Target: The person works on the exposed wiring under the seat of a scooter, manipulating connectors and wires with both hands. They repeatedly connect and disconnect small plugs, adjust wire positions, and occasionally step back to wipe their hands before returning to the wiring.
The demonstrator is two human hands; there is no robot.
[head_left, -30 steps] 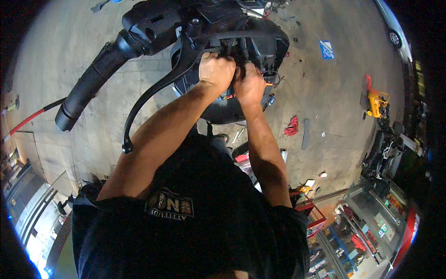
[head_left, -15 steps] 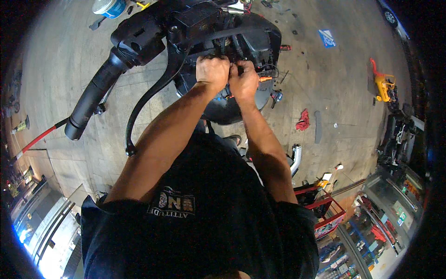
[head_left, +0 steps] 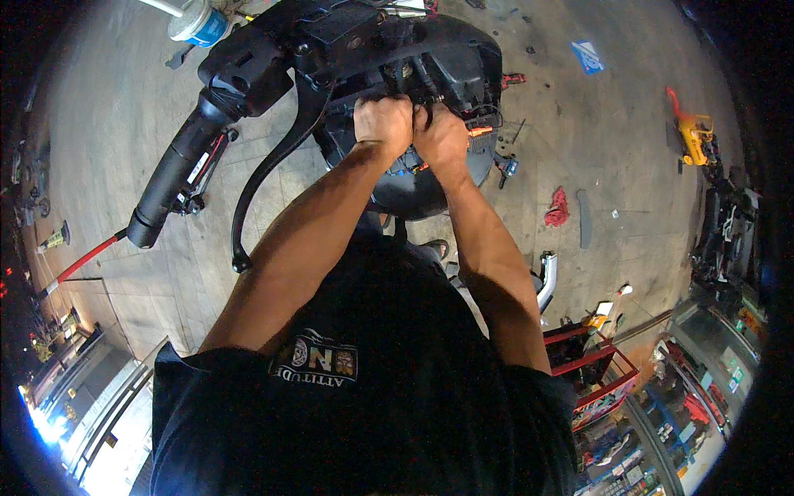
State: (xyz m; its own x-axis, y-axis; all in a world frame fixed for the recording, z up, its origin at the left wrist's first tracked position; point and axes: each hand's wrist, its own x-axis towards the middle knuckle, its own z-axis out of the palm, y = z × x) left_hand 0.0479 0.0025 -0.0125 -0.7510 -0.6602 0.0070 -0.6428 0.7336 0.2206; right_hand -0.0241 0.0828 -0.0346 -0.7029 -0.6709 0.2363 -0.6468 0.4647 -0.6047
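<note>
Both my hands are closed side by side inside the dark, uncovered front section [head_left: 467, 62] of what looks like a scooter. My left hand [head_left: 384, 122] is a fist with its knuckles facing up. Beside it, nearly touching, my right hand [head_left: 441, 136] pinches with curled fingers at a dark, cable-like part. What either hand grips is hidden by the fingers. An orange piece [head_left: 480, 131] shows just right of my right hand. To the left are the black handlebar grip [head_left: 178, 169] and a curved black lever [head_left: 256, 186], which passes near my left forearm.
On the floor to the right lie a red cloth [head_left: 557, 207], a grey strip [head_left: 584, 219] and a blue packet [head_left: 587, 58]. A yellow-and-red item [head_left: 695, 140] stands farther right. A red rack [head_left: 608, 384] is near my right elbow; a white-and-blue bucket [head_left: 198, 23] is far left.
The whole view has shifted slightly, with floor objects appearing farther right and lower. My hands stay closed together at the same spot, the right one turned slightly more knuckles-up.
</note>
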